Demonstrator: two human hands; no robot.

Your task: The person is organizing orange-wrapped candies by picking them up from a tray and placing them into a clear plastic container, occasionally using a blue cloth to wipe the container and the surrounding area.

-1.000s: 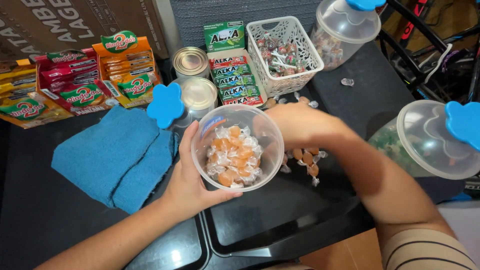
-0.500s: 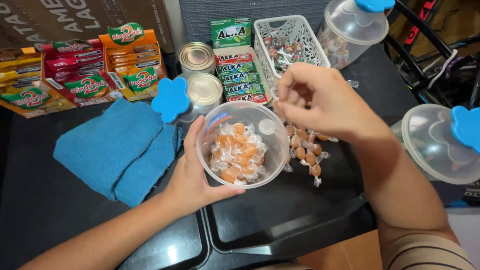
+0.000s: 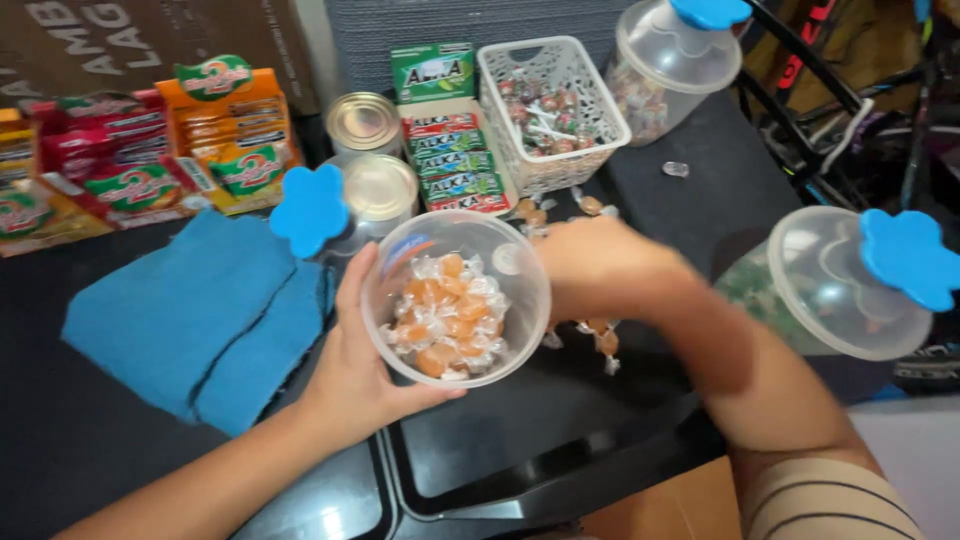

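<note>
My left hand (image 3: pixel 352 372) grips a clear round plastic jar (image 3: pixel 512 318), tilted toward me and part full of orange wrapped candies (image 3: pixel 445 318). Just right of the jar's rim, my right hand (image 3: pixel 600 268) is blurred and turned down over loose orange wrapped candies (image 3: pixel 600 340) lying on the black table (image 3: pixel 90 470). Its fingers are hidden under the palm, so whether it holds candy cannot be told. More loose candies (image 3: pixel 585 205) lie beyond it.
A blue cloth (image 3: pixel 190 320) lies at the left. Behind stand orange and red candy boxes (image 3: pixel 150 160), two tin cans (image 3: pixel 365 120), a green candy box (image 3: pixel 445 140), a white basket of sweets (image 3: pixel 550 110) and two clear jars with blue lids (image 3: pixel 850 280).
My right hand has come down from beside the jar's rim onto the loose candies on the table. The jar in my left hand stays about where it was.
</note>
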